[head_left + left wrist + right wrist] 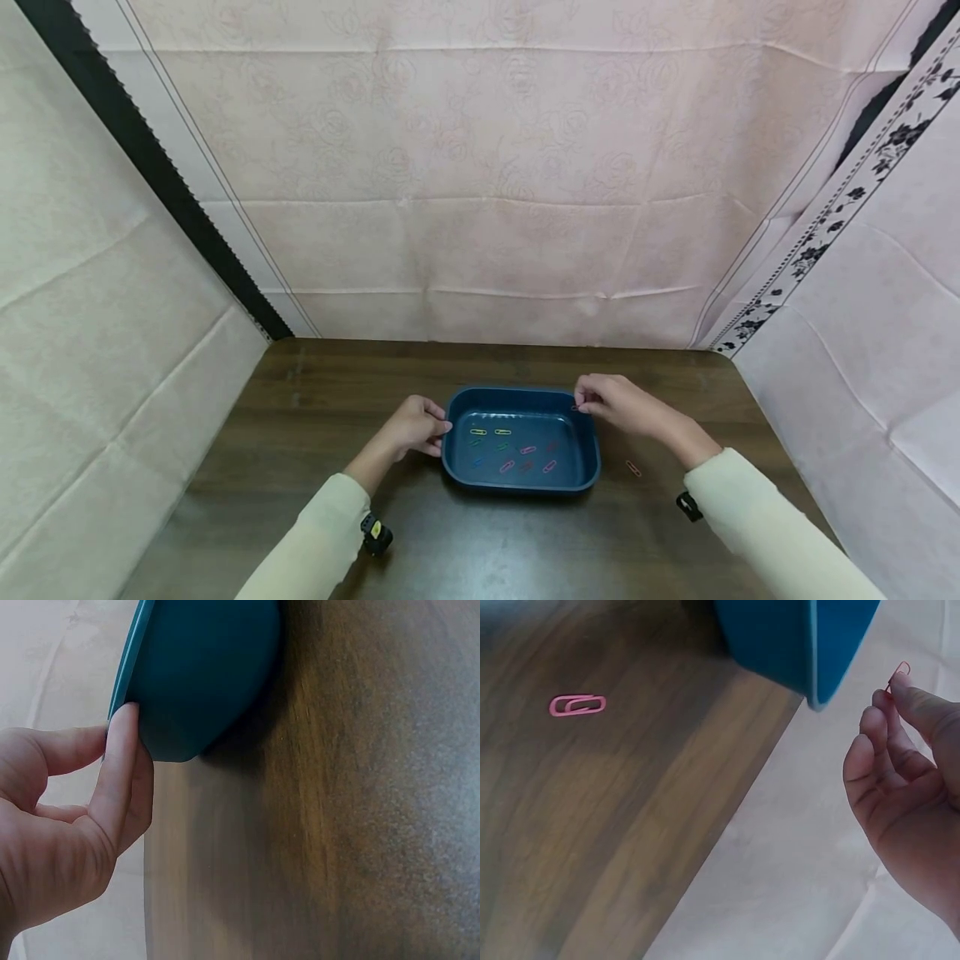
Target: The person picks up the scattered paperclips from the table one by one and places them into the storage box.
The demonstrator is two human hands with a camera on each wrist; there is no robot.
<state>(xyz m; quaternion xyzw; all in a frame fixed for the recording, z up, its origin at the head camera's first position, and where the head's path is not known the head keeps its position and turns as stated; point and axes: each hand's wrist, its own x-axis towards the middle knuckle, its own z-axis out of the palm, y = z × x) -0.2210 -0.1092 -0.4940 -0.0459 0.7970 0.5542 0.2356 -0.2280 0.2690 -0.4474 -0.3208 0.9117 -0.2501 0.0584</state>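
Observation:
A dark blue rectangular tray (467, 473) stands on the wooden table. My left hand (417, 427) pinches its left rim between thumb and fingers, as the left wrist view shows close up. At the far right corner of the tray, my right hand (613, 402) pinches a small red paper clip (905, 664) between thumb and index finger. Inside the tray lie several coloured paper clips: yellow ones (502, 432) toward the back, with green, blue, red and pink ones (550, 466) in front. One pink paper clip (577, 705) lies on the table right of the tray.
The brown wooden table (330, 375) carries the tray and the loose clip. Pale patterned cloth (480, 167) hangs behind its far edge, with more cloth sheets along the left and right sides.

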